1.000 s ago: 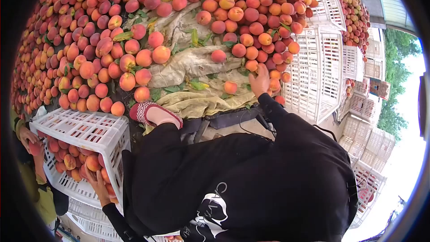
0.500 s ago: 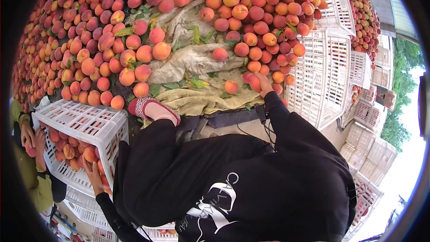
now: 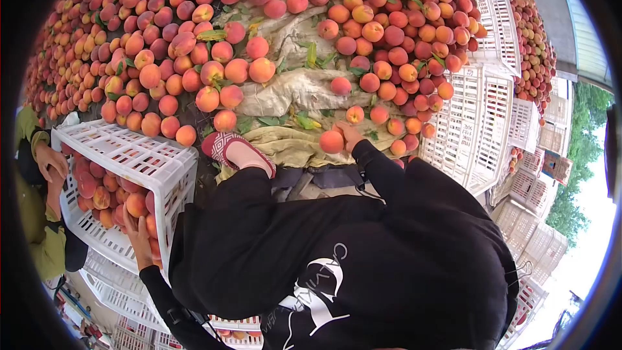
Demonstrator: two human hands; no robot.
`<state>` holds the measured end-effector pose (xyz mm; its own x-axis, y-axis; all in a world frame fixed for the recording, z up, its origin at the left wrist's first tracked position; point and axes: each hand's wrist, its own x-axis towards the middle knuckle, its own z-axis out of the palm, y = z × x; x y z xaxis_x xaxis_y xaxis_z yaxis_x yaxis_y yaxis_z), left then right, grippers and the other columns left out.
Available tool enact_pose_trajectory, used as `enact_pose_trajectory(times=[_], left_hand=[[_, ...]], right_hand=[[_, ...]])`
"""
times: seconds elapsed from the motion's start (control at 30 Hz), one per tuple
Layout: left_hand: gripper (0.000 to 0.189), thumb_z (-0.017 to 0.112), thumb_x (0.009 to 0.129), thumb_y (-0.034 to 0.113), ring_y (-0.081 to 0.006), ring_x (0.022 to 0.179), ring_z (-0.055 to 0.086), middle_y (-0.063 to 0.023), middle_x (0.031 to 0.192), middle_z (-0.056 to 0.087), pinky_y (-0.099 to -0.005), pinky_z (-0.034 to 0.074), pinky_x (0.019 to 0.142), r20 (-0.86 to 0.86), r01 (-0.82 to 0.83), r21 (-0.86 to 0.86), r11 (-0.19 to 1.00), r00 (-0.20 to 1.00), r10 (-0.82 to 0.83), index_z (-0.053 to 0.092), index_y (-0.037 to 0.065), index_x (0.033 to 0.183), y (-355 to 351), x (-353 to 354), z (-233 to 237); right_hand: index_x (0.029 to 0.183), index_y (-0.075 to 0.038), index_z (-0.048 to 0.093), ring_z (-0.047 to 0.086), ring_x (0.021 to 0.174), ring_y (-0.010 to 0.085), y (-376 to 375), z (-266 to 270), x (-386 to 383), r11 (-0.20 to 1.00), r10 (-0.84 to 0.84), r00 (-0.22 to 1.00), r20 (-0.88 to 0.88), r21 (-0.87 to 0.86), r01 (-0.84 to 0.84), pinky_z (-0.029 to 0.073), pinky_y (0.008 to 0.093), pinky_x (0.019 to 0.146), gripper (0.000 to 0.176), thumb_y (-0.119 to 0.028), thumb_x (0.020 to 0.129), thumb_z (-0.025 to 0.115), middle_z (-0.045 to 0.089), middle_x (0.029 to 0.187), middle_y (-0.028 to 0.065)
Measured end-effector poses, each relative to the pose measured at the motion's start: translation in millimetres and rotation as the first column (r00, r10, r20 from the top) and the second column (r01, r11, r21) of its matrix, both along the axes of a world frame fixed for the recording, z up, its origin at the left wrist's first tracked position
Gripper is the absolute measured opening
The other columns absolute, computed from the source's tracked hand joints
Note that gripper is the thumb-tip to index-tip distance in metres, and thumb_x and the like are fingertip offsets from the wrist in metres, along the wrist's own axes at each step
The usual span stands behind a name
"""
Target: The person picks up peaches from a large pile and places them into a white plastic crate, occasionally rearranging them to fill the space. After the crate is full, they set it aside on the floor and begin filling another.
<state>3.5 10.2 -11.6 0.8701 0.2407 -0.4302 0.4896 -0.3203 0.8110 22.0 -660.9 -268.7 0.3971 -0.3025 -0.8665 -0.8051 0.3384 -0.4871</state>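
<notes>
My right hand (image 3: 351, 134) grips a peach (image 3: 332, 142) just above the yellowish cloth (image 3: 295, 139), near my shoe. On the left, my left hand (image 3: 137, 238) reaches into a tilted white plastic crate (image 3: 176, 178) partly filled with peaches. Its fingers are stretched apart and touch a peach (image 3: 136, 205) in the crate; the hand does not visibly close round it. Loose peaches (image 3: 379, 115) lie on the cloth just beyond my right hand.
A large heap of peaches (image 3: 149, 45) spreads across the back. White crates (image 3: 468, 126) stand at the right, with more crates (image 3: 528, 227) behind them. A co-worker's hands (image 3: 50, 161) are by the left crate. My patterned shoe (image 3: 223, 149) rests beside the cloth.
My right hand has moved left, away from the right-hand pile, carrying a peach. My left hand stays in the crate. The co-worker's hands have shifted, and the peach they held no longer shows.
</notes>
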Motion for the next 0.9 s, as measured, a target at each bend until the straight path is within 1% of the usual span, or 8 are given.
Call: enact_pose_trajectory(times=[0.13, 0.23, 0.33, 0.43, 0.7, 0.8, 0.83, 0.9], left_hand=[[0.065, 0.048, 0.098, 0.001, -0.0255, 0.147, 0.029, -0.0171, 0.159, 0.028, -0.0363, 0.021, 0.122, -0.025, 0.027, 0.081, 0.996, 0.999, -0.025, 0.021, 0.005, 0.157, -12.1, 4.9, 11.0], [0.065, 0.048, 0.097, 0.000, -0.0259, 0.147, 0.029, -0.0170, 0.159, 0.028, -0.0366, 0.020, 0.122, 0.006, -0.028, -0.049, 0.998, 1.000, 0.029, 0.021, 0.006, 0.156, -5.8, 1.9, 2.5], [0.065, 0.048, 0.097, 0.000, -0.0262, 0.147, 0.029, -0.0169, 0.158, 0.029, -0.0370, 0.020, 0.122, 0.033, -0.014, -0.007, 1.000, 0.999, 0.014, 0.021, 0.005, 0.156, -9.6, 1.8, 3.5], [0.065, 0.048, 0.097, -0.001, -0.0262, 0.148, 0.028, -0.0166, 0.159, 0.028, -0.0368, 0.021, 0.122, 0.022, -0.016, -0.026, 1.000, 1.000, 0.017, 0.021, 0.006, 0.156, -5.1, 0.3, 0.4], [0.063, 0.052, 0.096, -0.001, -0.0246, 0.143, 0.036, -0.0164, 0.153, 0.037, -0.0371, 0.028, 0.120, 0.009, -0.031, 0.028, 0.999, 0.999, 0.030, 0.026, 0.003, 0.154, -21.3, 7.4, 15.0], [0.065, 0.057, 0.095, 0.001, -0.0250, 0.137, 0.045, -0.0165, 0.149, 0.040, -0.0364, 0.038, 0.114, 0.063, -0.060, 0.003, 0.998, 0.996, 0.059, 0.027, 0.002, 0.153, -27.5, 8.1, 15.0], [0.064, 0.058, 0.096, 0.003, -0.0254, 0.136, 0.045, -0.0170, 0.148, 0.041, -0.0370, 0.040, 0.113, 0.072, -0.029, 0.085, 0.996, 0.997, 0.023, 0.028, 0.002, 0.153, -26.5, 5.0, 12.9], [0.066, 0.064, 0.095, 0.012, -0.0267, 0.134, 0.047, -0.0178, 0.146, 0.045, -0.0365, 0.039, 0.112, -0.006, 0.016, 0.246, 0.969, 1.000, -0.015, 0.031, 0.005, 0.152, -13.4, -4.0, 2.0]], right_hand=[[0.113, -0.012, 0.060, 0.060, 0.072, 0.0161, 55.2, 57.2, 66.5, 0.729, -0.211, 0.972, -0.100, 0.647, 0.225, 0.049, 0.0287, 0.062, 0.041, -0.046, 0.092, 0.068, 0.066, 0.097, 0.0029], [0.119, -0.011, 0.060, 0.063, 0.087, 0.0196, 116.3, 133.6, 122.5, 0.680, -0.156, 0.973, 0.170, 0.733, -0.019, 0.052, 0.0338, 0.078, 0.044, -0.046, 0.094, 0.064, 0.066, 0.105, 0.0055], [0.128, -0.009, 0.058, 0.062, 0.108, 0.0303, 124.3, 124.0, 136.5, 0.839, 0.542, 0.698, 0.468, -0.253, -0.482, 0.048, 0.0407, 0.095, 0.051, -0.038, 0.089, 0.070, 0.060, 0.125, 0.0130], [0.126, -0.010, 0.059, 0.052, 0.121, 0.0397, 50.7, 94.8, 129.5, 0.265, 0.617, 0.781, 0.095, -0.960, -0.092, 0.042, 0.0488, 0.100, 0.055, -0.028, 0.077, 0.075, 0.059, 0.127, 0.0175], [0.147, -0.009, 0.041, 0.051, 0.126, 0.0449, -62.8, 45.8, 150.0, 0.173, 0.437, 0.723, -0.536, -0.739, -0.652, 0.044, 0.0456, 0.106, 0.086, -0.038, 0.074, 0.076, 0.041, 0.146, 0.0267], [0.138, 0.008, 0.041, 0.059, 0.116, 0.0390, -101.3, -27.3, 145.7, 0.330, 0.428, 0.824, -0.372, -0.784, -0.526, 0.048, 0.0457, 0.100, 0.086, -0.039, 0.075, 0.075, 0.058, 0.126, 0.0262], [0.125, 0.007, 0.054, 0.065, 0.095, 0.0289, -171.6, -110.2, 127.8, 0.618, 0.676, 0.720, 0.158, -0.654, -0.437, 0.053, 0.0382, 0.085, 0.060, -0.025, 0.079, 0.075, 0.066, 0.105, 0.0171], [0.095, -0.008, 0.067, 0.061, 0.079, 0.0152, -95.8, -10.2, 143.1, 0.452, 0.861, 0.436, 0.261, -0.785, -0.424, 0.051, 0.0274, 0.067, 0.013, -0.009, 0.083, 0.069, 0.062, 0.088, 0.0002]])
